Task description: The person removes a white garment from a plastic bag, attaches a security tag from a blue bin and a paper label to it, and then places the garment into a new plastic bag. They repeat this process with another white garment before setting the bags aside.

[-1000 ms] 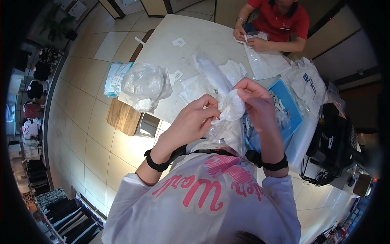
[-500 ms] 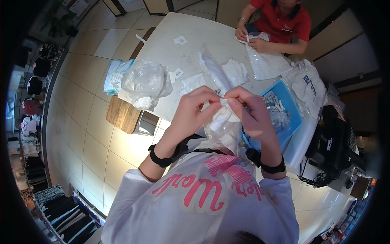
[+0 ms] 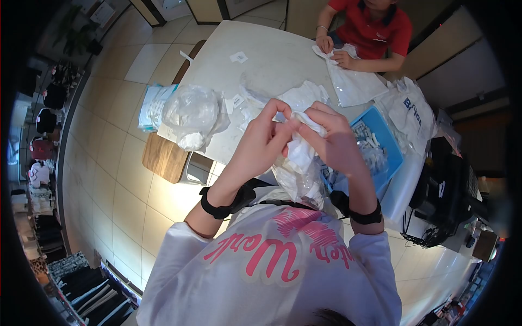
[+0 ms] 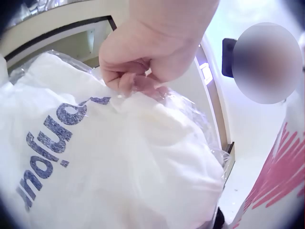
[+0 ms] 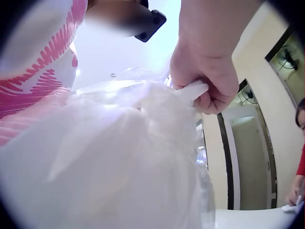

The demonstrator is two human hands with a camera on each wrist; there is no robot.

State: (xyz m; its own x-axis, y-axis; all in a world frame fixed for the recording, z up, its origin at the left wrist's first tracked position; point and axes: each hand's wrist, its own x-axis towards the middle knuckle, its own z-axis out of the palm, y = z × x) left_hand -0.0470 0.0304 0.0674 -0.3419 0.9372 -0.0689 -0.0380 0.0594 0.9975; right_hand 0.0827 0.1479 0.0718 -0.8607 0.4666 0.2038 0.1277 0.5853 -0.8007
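A white garment (image 3: 300, 154) in clear plastic hangs from both hands over the near table edge. My left hand (image 3: 265, 133) pinches its upper edge, and my right hand (image 3: 338, 138) grips the bunched cloth just beside it. Dark blue lettering shows on the white cloth (image 4: 128, 157) in the left wrist view, below the curled fingers of the left hand (image 4: 143, 57). In the right wrist view the right hand (image 5: 205, 76) has a white fold between its fingers, with the plastic-covered cloth (image 5: 109, 162) hanging beside it.
A blue bin (image 3: 389, 144) of small pieces stands right of the hands. Clear plastic bags (image 3: 190, 111) lie on the table (image 3: 239, 41) at left. More white garments (image 3: 310, 95) lie beyond the hands. A person in red (image 3: 375, 30) handles white cloth across the table.
The hands first came together at the cloth, then the right hand took in more of its edge. The long white bundle that stood up beyond the hands is no longer upright.
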